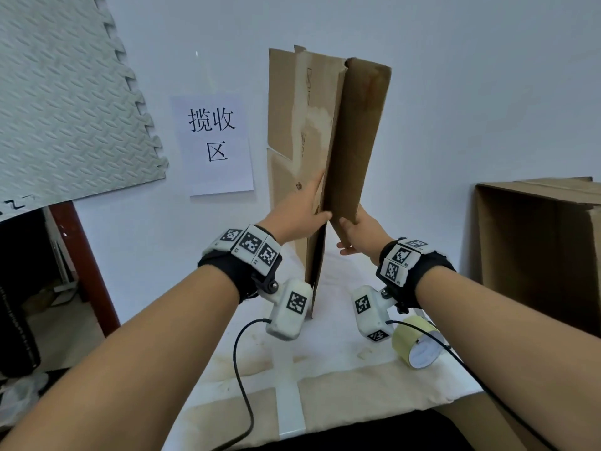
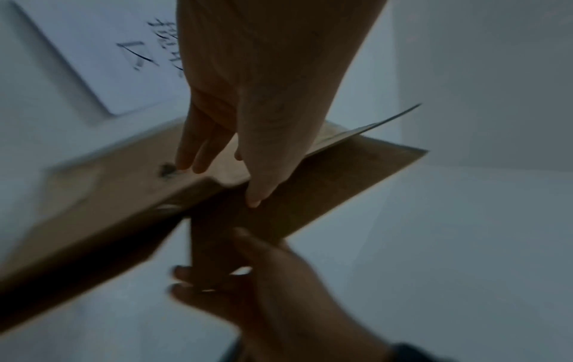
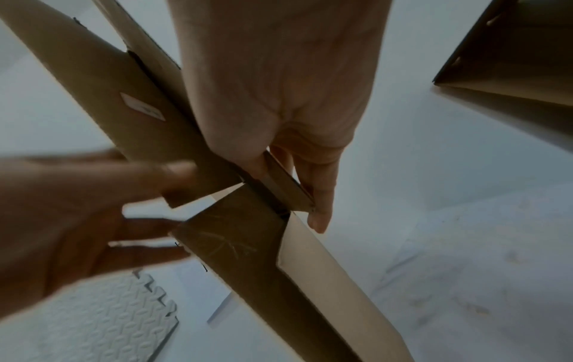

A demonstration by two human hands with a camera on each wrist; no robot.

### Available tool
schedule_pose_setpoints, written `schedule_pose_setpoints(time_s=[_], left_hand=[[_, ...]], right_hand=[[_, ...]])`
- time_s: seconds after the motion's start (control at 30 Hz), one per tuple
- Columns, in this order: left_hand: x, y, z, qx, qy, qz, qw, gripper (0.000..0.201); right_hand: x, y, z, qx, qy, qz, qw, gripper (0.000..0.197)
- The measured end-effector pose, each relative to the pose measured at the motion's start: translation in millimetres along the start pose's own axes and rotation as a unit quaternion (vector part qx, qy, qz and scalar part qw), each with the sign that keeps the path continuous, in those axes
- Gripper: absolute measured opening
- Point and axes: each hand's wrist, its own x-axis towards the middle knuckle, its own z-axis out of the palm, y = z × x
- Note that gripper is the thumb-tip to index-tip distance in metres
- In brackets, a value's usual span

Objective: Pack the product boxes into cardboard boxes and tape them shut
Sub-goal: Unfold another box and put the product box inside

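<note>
A flattened brown cardboard box point(image 1: 302, 118) stands on end on the white table point(image 1: 325, 369), partly spread open, with one panel point(image 1: 361, 135) swung toward the right. My left hand point(image 1: 309, 203) grips the left panel at mid height, with the fingers point(image 2: 192, 151) flat on the outer face and the thumb point(image 2: 257, 186) on the inner side. My right hand point(image 1: 353, 237) pinches the lower edge of the right panel between thumb and fingers point(image 3: 319, 196). A roll of yellowish packing tape point(image 1: 419, 343) lies on the table under my right wrist. No product boxes are in view.
An open, empty cardboard box point(image 1: 536, 255) stands on its side at the right. A paper sign point(image 1: 213, 141) hangs on the wall behind. A grey foam mat point(image 1: 65, 92) leans at the upper left above a red-brown post point(image 1: 84, 265). Wrist camera cables trail over the near table.
</note>
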Motion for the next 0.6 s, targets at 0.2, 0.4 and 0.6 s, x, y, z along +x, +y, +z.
schedule_pose_setpoints(time_s=[0.2, 0.4, 0.6], left_hand=[[1, -54, 35, -0.129, -0.096, -0.171, 0.972, 0.056], [0, -66, 70, -0.125, -0.118, -0.21, 0.962, 0.044], [-5, -65, 72, 0.057, -0.049, -0.12, 0.99, 0.037]], right_hand=[[-1, 0, 0, -0.011, -0.002, -0.003, 1.0, 0.049], [-1, 10, -6, 0.006, 0.021, 0.009, 1.0, 0.049], [-1, 24, -4, 0.078, 0.059, 0.041, 0.994, 0.04]])
